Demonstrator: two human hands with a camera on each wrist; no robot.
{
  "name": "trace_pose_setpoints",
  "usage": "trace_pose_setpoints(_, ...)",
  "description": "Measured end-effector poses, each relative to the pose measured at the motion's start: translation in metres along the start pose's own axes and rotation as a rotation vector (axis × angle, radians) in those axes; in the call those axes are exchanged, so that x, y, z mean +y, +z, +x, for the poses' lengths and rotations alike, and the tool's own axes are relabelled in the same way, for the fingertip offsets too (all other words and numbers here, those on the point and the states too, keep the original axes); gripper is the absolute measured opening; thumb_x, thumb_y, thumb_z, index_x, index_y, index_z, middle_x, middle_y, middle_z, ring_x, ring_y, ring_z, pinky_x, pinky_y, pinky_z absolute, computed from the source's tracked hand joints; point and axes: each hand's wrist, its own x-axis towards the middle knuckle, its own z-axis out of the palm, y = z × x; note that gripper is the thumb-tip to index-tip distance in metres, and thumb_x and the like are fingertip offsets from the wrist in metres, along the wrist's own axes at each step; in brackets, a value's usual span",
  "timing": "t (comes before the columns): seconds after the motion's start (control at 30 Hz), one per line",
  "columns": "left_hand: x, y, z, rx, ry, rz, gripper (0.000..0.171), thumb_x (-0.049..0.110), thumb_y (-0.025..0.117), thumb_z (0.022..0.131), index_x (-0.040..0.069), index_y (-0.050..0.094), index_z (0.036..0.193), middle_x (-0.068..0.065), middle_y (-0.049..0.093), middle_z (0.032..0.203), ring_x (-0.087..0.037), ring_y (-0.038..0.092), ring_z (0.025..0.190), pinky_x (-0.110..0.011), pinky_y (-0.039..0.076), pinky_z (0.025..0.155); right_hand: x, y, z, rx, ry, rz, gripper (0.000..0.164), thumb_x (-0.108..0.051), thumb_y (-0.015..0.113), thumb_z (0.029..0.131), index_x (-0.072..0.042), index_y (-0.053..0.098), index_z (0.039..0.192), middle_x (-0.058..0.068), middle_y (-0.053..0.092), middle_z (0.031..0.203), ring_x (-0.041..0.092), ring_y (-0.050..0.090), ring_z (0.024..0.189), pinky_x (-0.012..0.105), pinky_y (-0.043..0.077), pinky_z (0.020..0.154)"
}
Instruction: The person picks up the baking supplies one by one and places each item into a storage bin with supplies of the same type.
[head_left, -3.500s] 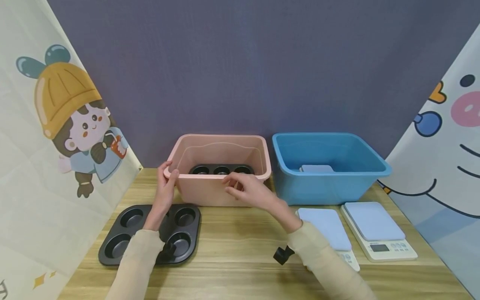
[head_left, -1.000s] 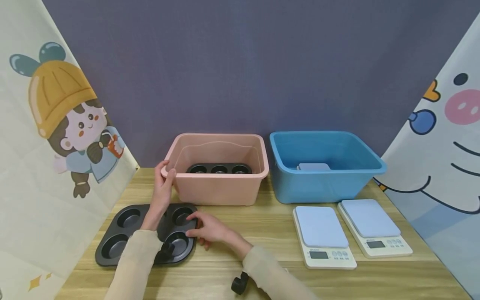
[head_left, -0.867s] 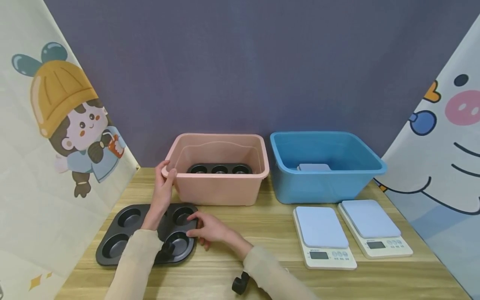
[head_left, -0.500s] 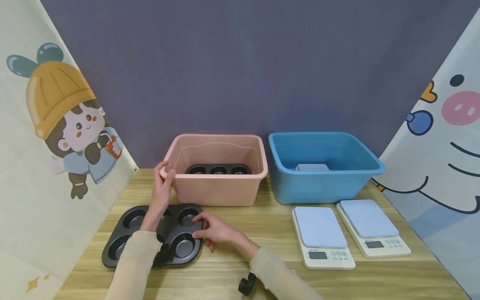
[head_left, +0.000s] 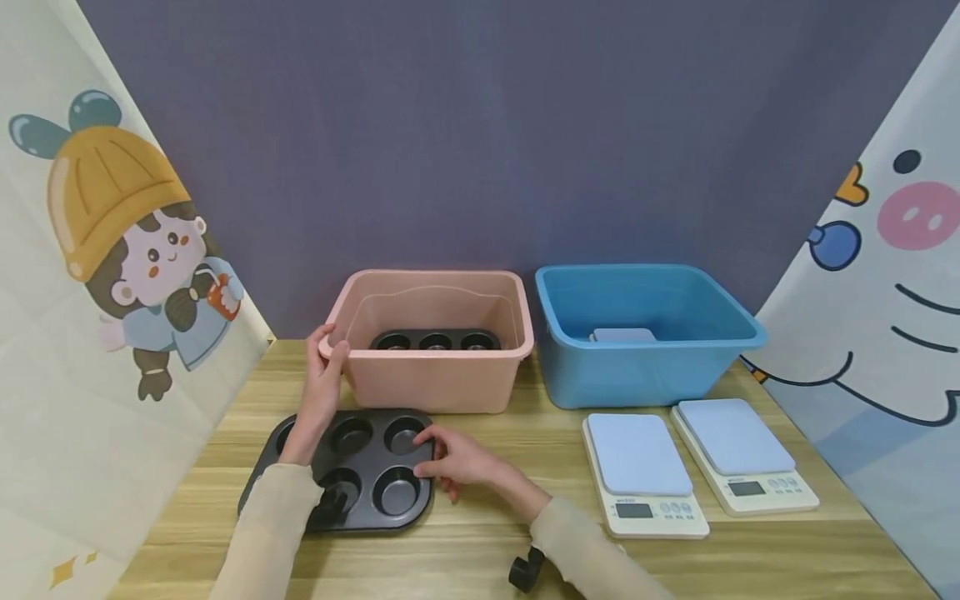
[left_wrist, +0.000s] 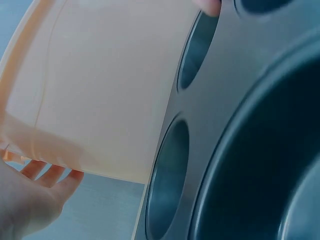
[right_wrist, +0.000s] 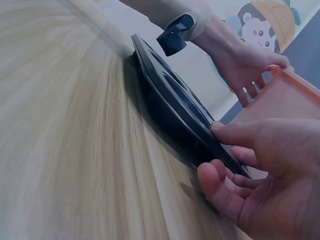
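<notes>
A dark six-cup muffin pan [head_left: 365, 483] lies on the wooden table in the head view. My right hand [head_left: 468, 460] pinches its right edge. In the right wrist view, the thumb and fingers close around the rim of the pan [right_wrist: 172, 107]. With my left hand [head_left: 320, 400] I hold the left front corner of a pink plastic bin [head_left: 431, 383]; its fingers [left_wrist: 67, 186] lie along the bin's side in the left wrist view. Inside the bin sits another dark muffin pan [head_left: 435, 339]. My left forearm passes over the first pan and hides part of it.
A blue plastic bin [head_left: 637, 375] stands right of the pink one, with a pale flat-topped item [head_left: 622, 335] inside. Two white kitchen scales [head_left: 641, 467] lie before it at the right. A dark curtain [head_left: 480, 133] hangs behind the bins.
My right hand has come down from the pink bin's front rim to the muffin pan's right edge. The pan has then slid right with it. My left hand stays at the bin corner.
</notes>
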Motion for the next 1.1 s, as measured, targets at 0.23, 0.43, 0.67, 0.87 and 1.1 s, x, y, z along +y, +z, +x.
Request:
trace_pose_setpoints(0.23,-0.002,0.001,0.0,0.003,0.021,-0.04,0.049,0.019,0.041,0.107,0.009,0.02,0.15,-0.015,0.024,0.155,-0.024,0.033,0.137,-0.011,0.035,0.096,0.005,-0.011,-0.012,0.011,0.012,0.007,0.043,-0.015,0.076,0.088,-0.013,0.057,0.127,0.006,0.049,0.073,0.016,0.048,0.039,0.027,0.046,0.037)
trace_pose_setpoints(0.43,-0.003,0.003,0.001,0.018,0.032,-0.054,0.048,0.02,0.042,0.107,0.008,0.022,0.148,-0.017,0.026,0.154,-0.028,0.034,0.135,-0.01,0.036,0.095,0.007,-0.023,-0.024,0.016,0.016,0.008,0.043,-0.014,0.075,0.088,-0.011,0.056,0.126,0.005,0.048,0.074,0.014,0.046,0.04,0.028,0.046,0.038)
trace_pose_setpoints(0.67,-0.001,0.003,0.001,0.036,0.027,-0.03,0.047,0.022,0.044,0.106,0.009,0.025,0.147,-0.016,0.028,0.152,-0.02,0.037,0.129,-0.012,0.037,0.094,0.003,-0.04,-0.038,0.026,0.011,0.009,0.042,-0.015,0.075,0.088,-0.012,0.057,0.125,0.007,0.048,0.077,0.016,0.049,0.042,0.031,0.048,0.039)
trace_pose_setpoints(0.87,0.003,0.003,-0.001,0.032,0.016,-0.016,0.048,0.024,0.044,0.107,0.01,0.024,0.148,-0.015,0.027,0.153,-0.021,0.037,0.132,-0.012,0.038,0.094,0.002,-0.054,-0.051,0.026,-0.022,-0.014,0.043,-0.016,0.075,0.089,-0.01,0.056,0.126,0.007,0.049,0.078,0.016,0.051,0.04,0.028,0.047,0.041)
trace_pose_setpoints(1.1,0.003,0.003,-0.003,0.038,0.017,-0.038,0.048,0.021,0.043,0.107,0.009,0.022,0.149,-0.015,0.027,0.152,-0.026,0.036,0.133,-0.011,0.038,0.093,0.0,-0.069,-0.066,0.047,-0.027,-0.024,0.043,-0.015,0.075,0.088,-0.01,0.057,0.127,0.006,0.047,0.084,0.017,0.051,0.042,0.031,0.048,0.042)
